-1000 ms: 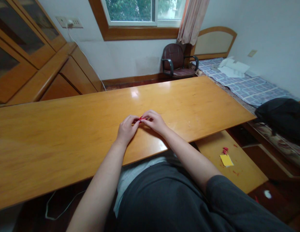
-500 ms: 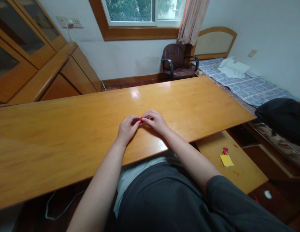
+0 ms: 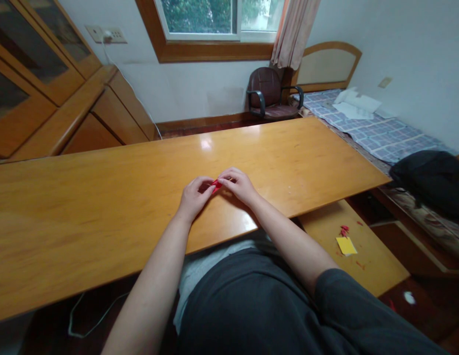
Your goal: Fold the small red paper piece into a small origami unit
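A small red piece (image 3: 216, 185), which looks like folded paper, is held between my two hands just above the wooden table (image 3: 103, 197). My left hand (image 3: 195, 196) pinches its left side between thumb and fingers. From the right, my right hand (image 3: 238, 184) grips the other side, with thumb and fingertips closed on it. The fingers cover much of the piece, so its full shape is hidden. Both hands are close together over the near half of the table.
At lower right, a lower board (image 3: 377, 266) bears a yellow paper square (image 3: 346, 245) and several red scraps (image 3: 344, 230). Beyond are a brown armchair (image 3: 266, 91), a bed with papers (image 3: 357, 103) and a black bag (image 3: 432, 180). A cabinet (image 3: 81, 108) stands left.
The fingers have shifted slightly around the red piece, and more of its red surface shows between the thumbs. Both hands stay in nearly the same place.
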